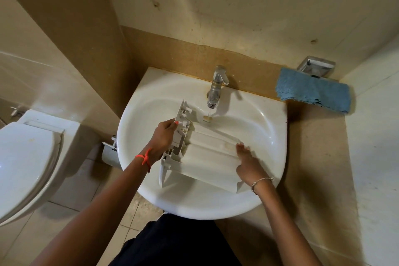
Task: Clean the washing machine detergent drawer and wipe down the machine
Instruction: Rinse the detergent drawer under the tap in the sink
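The white plastic detergent drawer lies upside down in the white sink, its front panel at the left and its ribbed underside facing up. My left hand grips the front panel, fingers curled round its edge. On the drawer's right end my right hand lies with fingers spread over the underside. A thin stream of water runs from the chrome tap into the basin just behind the drawer.
A blue cloth hangs over the ledge at the right, below a chrome wall fitting. A white toilet stands to the left of the sink. Beige tiled walls close in behind and on both sides.
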